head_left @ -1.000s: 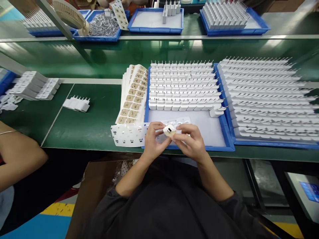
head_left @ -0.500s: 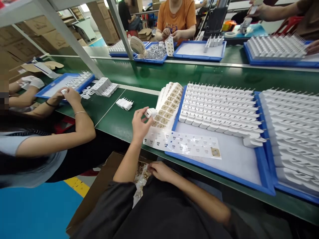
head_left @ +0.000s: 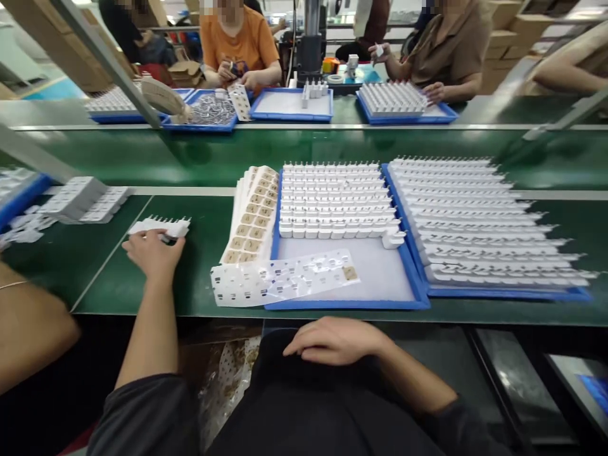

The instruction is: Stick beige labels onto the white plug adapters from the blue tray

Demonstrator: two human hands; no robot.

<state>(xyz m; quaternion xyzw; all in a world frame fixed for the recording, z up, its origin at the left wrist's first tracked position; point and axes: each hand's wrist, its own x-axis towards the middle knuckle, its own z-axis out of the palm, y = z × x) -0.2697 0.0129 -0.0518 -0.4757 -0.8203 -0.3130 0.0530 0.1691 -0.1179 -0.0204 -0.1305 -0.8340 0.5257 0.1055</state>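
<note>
My left hand reaches out to the left and rests on the green table against a short row of white charger plugs; its fingers curl at the row's near side, touching the plugs. My right hand lies in my lap below the table edge, fingers loosely together and flat, holding nothing. In front of me a blue tray holds rows of white plugs and a nearly used label sheet. A stack of tan label sheets leans on the tray's left side.
A second blue tray full of white plugs sits to the right. Another person's arm is at the left, near stacked plugs. Across the green conveyor, seated people work over more blue trays.
My hands parted from the plug held between them. The left hand carried it left and set it at the short row. The right hand dropped to my lap.
</note>
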